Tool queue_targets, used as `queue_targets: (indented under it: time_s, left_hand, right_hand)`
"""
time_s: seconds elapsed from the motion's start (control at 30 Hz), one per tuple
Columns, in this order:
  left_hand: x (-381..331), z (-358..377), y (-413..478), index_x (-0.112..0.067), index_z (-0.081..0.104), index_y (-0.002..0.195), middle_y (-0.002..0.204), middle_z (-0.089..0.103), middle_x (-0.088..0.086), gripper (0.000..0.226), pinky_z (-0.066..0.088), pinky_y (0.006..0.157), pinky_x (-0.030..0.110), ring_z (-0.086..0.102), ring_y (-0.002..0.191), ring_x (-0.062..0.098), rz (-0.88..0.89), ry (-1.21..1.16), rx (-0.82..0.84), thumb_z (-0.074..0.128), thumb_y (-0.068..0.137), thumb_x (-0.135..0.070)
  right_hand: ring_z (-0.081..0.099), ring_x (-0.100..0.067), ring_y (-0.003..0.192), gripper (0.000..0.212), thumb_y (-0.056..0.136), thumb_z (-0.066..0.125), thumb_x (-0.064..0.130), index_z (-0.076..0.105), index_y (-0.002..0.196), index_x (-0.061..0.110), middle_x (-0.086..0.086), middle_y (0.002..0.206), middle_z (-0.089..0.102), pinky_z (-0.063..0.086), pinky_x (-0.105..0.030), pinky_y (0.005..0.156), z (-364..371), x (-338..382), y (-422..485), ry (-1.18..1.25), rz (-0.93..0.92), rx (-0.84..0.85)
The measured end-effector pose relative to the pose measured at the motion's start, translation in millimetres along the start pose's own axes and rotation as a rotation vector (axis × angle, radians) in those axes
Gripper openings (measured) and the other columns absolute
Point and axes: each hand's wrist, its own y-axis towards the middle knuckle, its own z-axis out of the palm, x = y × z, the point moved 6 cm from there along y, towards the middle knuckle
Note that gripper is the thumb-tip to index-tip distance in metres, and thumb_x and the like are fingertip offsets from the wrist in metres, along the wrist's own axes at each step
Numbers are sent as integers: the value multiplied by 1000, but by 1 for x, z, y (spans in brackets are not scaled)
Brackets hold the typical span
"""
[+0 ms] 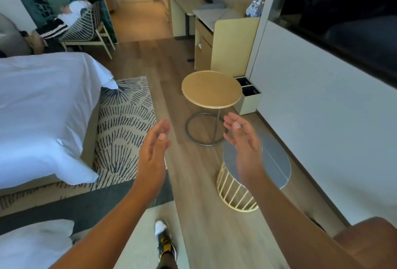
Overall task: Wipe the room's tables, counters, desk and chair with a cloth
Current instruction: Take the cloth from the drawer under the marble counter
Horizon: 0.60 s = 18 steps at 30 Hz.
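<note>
My left hand [153, 150] and my right hand [245, 144] are raised in front of me, palms facing each other, fingers straight, holding nothing. No cloth is in view. Ahead stands a round wooden side table [211, 89] on a metal ring base. Under my right hand is a low grey-topped table [277, 161] with a cream wire frame. A counter [211, 14] and a desk [182, 1] stand further back on the right. At the far left a person sits in a wire-backed chair [86, 30].
A white-sheeted bed [43, 107] fills the left, with a patterned rug [126, 122] beside it. Twin bins [250, 96] stand against the right wall below a dark TV [343, 10]. A brown seat corner [373, 240] is at bottom right. Wood floor runs between bed and wall.
</note>
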Motion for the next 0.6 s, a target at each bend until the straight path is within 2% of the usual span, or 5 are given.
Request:
queue_targets:
  time_s: [0.2, 0.27, 0.37, 0.6]
  left_hand:
    - [36, -24, 139, -31, 51, 142, 144, 58, -7, 43, 47, 109, 40, 52, 135, 9, -1, -20, 7, 42, 101, -43]
    - [41, -34, 189, -32, 52, 141, 142, 59, -10, 44, 47, 109, 39, 53, 135, 8, 8, -19, 23, 43, 100, -46]
    - [47, -51, 264, -25, 49, 147, 142, 59, -14, 57, 48, 109, 35, 52, 135, 6, 52, 25, 56, 44, 97, -53]
    - [90, -75, 402, -23, 47, 148, 142, 59, -12, 59, 48, 107, 41, 53, 134, 9, 40, 39, 59, 42, 98, -54]
  right_hand:
    - [61, -12, 126, 53, 87, 59, 56, 65, 128, 24, 4, 130, 69, 46, -51, 111, 63, -35, 126, 35, -10, -20]
    - [61, -13, 126, 56, 89, 59, 52, 63, 132, 17, 3, 131, 69, 46, -51, 111, 88, -39, 169, 40, -23, -40]
    - [61, -13, 126, 47, 96, 54, 41, 63, 133, 14, 1, 131, 69, 46, -53, 111, 124, -48, 231, 43, -42, -56]
    - [60, -14, 128, 47, 94, 55, 44, 63, 132, 18, 2, 132, 68, 46, -53, 111, 175, -88, 351, 38, 4, -69]
